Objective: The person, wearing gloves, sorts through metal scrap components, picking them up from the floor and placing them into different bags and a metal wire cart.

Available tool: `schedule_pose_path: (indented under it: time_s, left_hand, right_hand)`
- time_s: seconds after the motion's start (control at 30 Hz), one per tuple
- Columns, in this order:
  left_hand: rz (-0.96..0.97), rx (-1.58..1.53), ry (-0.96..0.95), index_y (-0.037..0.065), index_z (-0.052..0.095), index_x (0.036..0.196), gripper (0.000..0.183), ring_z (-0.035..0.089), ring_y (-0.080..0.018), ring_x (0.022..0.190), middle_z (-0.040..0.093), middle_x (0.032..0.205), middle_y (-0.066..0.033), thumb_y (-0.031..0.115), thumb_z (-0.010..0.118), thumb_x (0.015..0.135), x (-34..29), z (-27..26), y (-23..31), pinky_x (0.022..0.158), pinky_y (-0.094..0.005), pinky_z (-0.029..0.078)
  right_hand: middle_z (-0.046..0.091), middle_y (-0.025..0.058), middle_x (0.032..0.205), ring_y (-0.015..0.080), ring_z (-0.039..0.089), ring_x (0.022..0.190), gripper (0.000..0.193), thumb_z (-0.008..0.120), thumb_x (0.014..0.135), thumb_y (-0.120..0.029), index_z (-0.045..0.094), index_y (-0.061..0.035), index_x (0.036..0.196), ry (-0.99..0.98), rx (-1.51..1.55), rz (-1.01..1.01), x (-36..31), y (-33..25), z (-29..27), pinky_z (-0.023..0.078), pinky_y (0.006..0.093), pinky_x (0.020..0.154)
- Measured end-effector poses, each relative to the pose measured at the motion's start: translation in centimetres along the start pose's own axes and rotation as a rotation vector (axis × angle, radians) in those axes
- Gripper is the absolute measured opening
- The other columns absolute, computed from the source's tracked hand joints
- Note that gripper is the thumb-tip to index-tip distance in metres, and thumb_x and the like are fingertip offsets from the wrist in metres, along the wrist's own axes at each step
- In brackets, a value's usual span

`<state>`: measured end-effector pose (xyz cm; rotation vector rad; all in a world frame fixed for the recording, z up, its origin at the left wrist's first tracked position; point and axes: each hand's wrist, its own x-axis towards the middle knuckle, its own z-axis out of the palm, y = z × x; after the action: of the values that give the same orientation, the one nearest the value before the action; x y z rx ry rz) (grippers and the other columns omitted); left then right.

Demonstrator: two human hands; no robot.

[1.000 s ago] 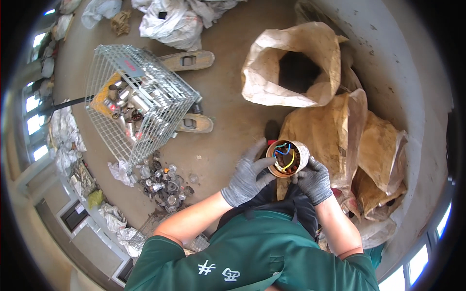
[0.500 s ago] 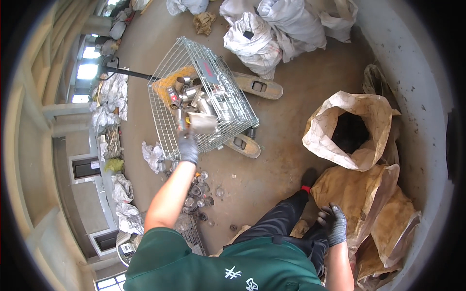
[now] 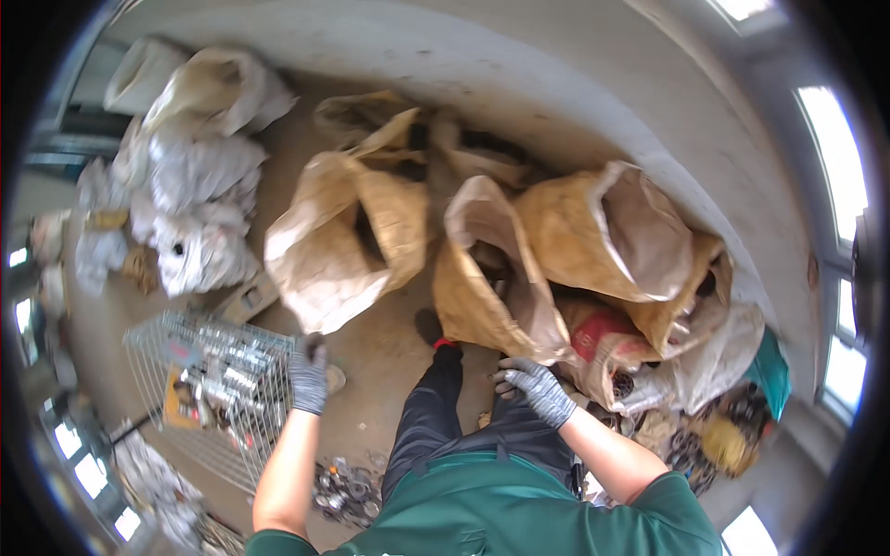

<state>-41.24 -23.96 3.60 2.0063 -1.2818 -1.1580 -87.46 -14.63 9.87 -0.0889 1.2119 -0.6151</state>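
My left hand (image 3: 309, 378), in a grey glove, is raised beside the right edge of a wire mesh cage (image 3: 211, 371). Its fingers are blurred and dark, and I cannot make out whether anything is in them. My right hand (image 3: 540, 389), also gloved, hovers in front of my waist with fingers loosely bent and apart, holding nothing visible. Just beyond it stands an upright brown sack (image 3: 487, 296) with its mouth open. Farther left, another open tan sack (image 3: 324, 250) rises ahead of my left hand. Metal cans (image 3: 190, 394) lie inside the cage.
A pallet jack fork (image 3: 248, 298) sticks out beside the cage. More brown sacks (image 3: 593, 236) lean along the wall at right. White sacks (image 3: 209, 171) are piled at far left. Small metal pieces (image 3: 343, 489) lie scattered on the floor near my left forearm.
The view has swung right, so the cage now sits at left and the sacks are ahead. My left hand has come out of the cage. My right hand stays near my waist.
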Motion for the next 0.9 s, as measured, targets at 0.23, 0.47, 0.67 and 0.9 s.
schedule_pose_path:
  time_s: [0.23, 0.47, 0.67, 0.9]
  left_hand:
    - [0.636, 0.384, -0.7, 0.012, 0.053, 0.136, 0.053, 0.066, -0.0278, 0.09, 0.066, 0.1, -0.0151, 0.011, 0.069, 0.085, -2.6, 28.2, 31.5, 0.079, -0.037, 0.054]
    - [0.704, 0.742, -0.831, 0.013, 0.052, 0.137, 0.052, 0.067, -0.0367, 0.084, 0.066, 0.09, -0.0208, 0.012, 0.063, 0.086, 1.4, 40.1, 34.9, 0.074, -0.0479, 0.053]
    - [0.739, 0.644, -0.75, 0.007, 0.064, 0.109, 0.029, 0.064, -0.0362, 0.081, 0.062, 0.087, -0.0166, 0.01, 0.065, 0.08, 0.7, 40.1, 32.3, 0.069, -0.0469, 0.052]
    - [0.739, 0.55, -0.717, 0.008, 0.061, 0.111, 0.038, 0.062, -0.0345, 0.073, 0.059, 0.08, -0.0137, 0.005, 0.068, 0.074, 0.7, 39.6, 31.4, 0.063, -0.0443, 0.05]
  right_hand:
    - [0.068, 0.0121, 0.097, 0.0191, 0.066, 0.093, 0.024, 0.061, 0.095, -0.014, 0.064, 0.0003, 0.113, 0.257, -0.496, -0.536, -7.3, -11.6, -11.6, 0.052, 0.0335, 0.083]
    - [0.067, 0.0199, 0.111, 0.0369, 0.063, 0.105, 0.032, 0.055, 0.092, -0.02, 0.065, -0.0013, 0.116, 0.315, -1.304, -0.639, 2.2, -23.1, -26.0, 0.05, 0.0405, 0.094]
    - [0.066, 0.0174, 0.119, 0.0357, 0.063, 0.108, 0.041, 0.057, 0.089, -0.032, 0.065, -0.0082, 0.122, -0.101, -1.831, 0.001, 22.1, -21.0, -32.5, 0.048, 0.0398, 0.096]
    - [0.057, 0.0179, 0.137, 0.0318, 0.052, 0.127, 0.049, 0.059, 0.089, -0.027, 0.058, -0.0079, 0.134, 0.031, -1.791, -0.468, 33.4, -14.9, -29.6, 0.041, 0.0402, 0.105]
